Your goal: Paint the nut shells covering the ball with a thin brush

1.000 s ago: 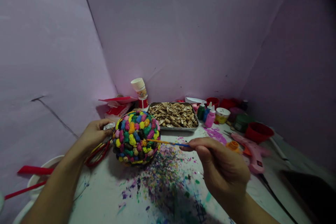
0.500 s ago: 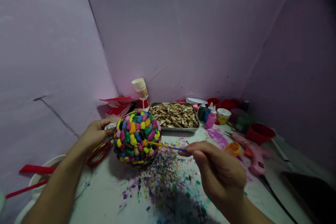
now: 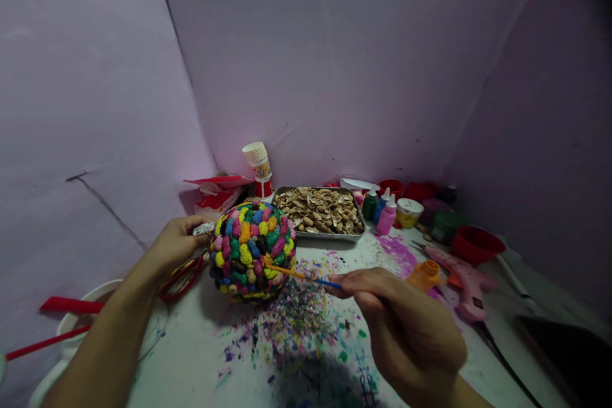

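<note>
A round ball covered in painted peanut shells [image 3: 253, 252] is held above the paint-spattered table, left of centre. My left hand [image 3: 179, 239] is closed on a silvery, crumpled stub at the ball's left side; some of its fingers are hidden. My right hand [image 3: 406, 325] pinches a thin paintbrush [image 3: 306, 276] with a blue and orange handle. The brush's orange tip touches shells on the ball's right half. Just beyond that hand stands an open orange paint bottle [image 3: 425, 273].
Behind the ball lies a metal tray [image 3: 329, 237] of peanut shells. Paper cups [image 3: 257, 154] are stacked beside it. Paint bottles [image 3: 386, 217], a red bowl [image 3: 475, 244] and a corded pink glue gun [image 3: 471, 296] sit at the right. Red-handled scissors [image 3: 184, 280] lie below my left wrist.
My right hand has shifted slightly down and right, and the brush tip has moved a little lower on the ball. The whole view has shifted slightly. Both holds are unchanged.
</note>
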{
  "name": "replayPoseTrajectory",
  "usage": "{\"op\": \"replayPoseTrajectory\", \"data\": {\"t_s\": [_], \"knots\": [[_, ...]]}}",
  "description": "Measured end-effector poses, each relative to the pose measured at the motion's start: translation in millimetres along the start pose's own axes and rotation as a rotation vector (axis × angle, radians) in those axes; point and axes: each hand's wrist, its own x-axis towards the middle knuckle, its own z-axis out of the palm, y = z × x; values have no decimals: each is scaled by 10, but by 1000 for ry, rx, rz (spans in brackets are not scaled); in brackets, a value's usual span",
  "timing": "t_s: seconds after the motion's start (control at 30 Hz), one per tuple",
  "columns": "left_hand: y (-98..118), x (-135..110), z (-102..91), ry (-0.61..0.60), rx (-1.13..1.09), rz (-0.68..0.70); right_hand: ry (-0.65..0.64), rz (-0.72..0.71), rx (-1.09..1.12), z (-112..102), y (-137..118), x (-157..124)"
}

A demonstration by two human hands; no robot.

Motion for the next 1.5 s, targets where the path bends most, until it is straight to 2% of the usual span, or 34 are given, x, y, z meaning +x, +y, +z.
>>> {"op": "replayPoseTrajectory", "data": {"t_s": [0.47,0.73,0.8,0.97,1.03,1.13,1.33,1.4,1.5], "knots": [[3,8,-4,14,33,-5,27,3,-14,20,44,2],[16,20,-3,13,30,-22,85,99,58,40,46,-16],[21,17,-5,13,25,-32,154,153,90,32,64,-10],[37,15,-12,16,37,-63,421,381,157,29,167,55],[31,26,-14,27,49,-75,467,437,224,47,208,68],[7,48,-17,44,54,-92,361,427,288,95,249,34],[6,55,-21,76,75,-118,-177,310,63,238,283,-145],[30,45,-18,82,80,-125,-297,334,62,291,289,-196],[69,27,-5,88,82,-130,-409,419,57,363,286,-243]]}}
